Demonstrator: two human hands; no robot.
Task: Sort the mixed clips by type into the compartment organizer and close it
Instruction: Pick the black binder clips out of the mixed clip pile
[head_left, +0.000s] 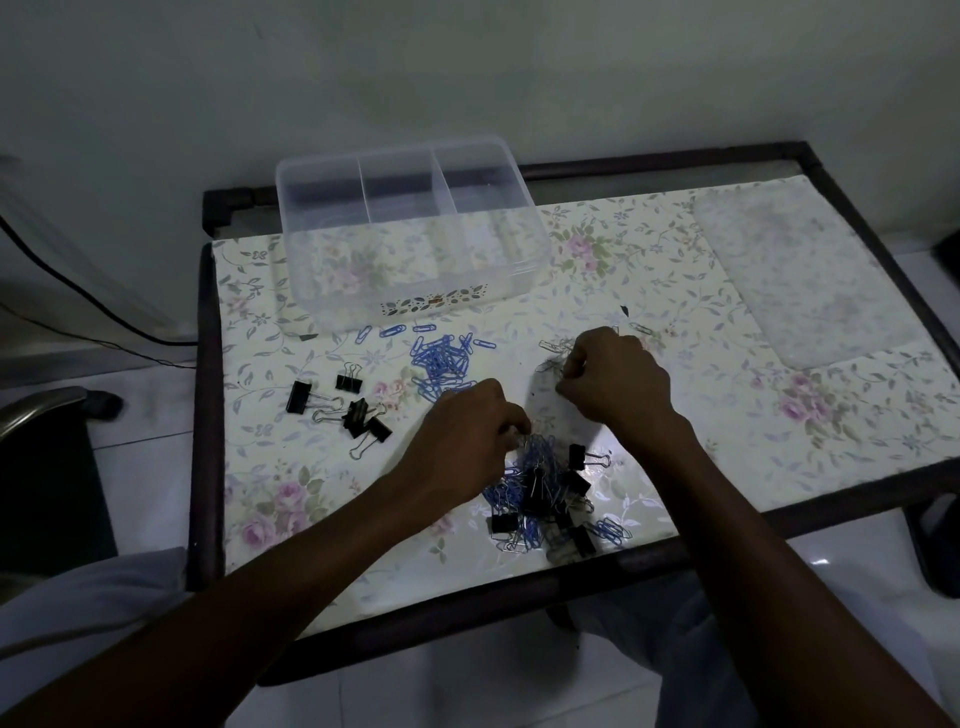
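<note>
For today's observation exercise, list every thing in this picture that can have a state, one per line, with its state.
Compartment organizer: open, compartments empty.
Lid: off, lying flat on the table's right side.
Blue paper clips: gathered in their own pile.
Black binder clips: grouped at left, closed.
Silver paper clips: small pile, under the right hand.
Mixed clips: still unsorted.
Left hand: pinching into the mixed clips.
Right hand: curled, fingertips on silver clips.

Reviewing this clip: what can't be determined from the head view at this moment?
- What the left hand pinches: its fingers curl under, over the mixed pile.
- Whether the right hand holds silver clips: knuckles cover them.
- Any clips in the organizer: clear walls, dim light.
- The lid: blurred.
</note>
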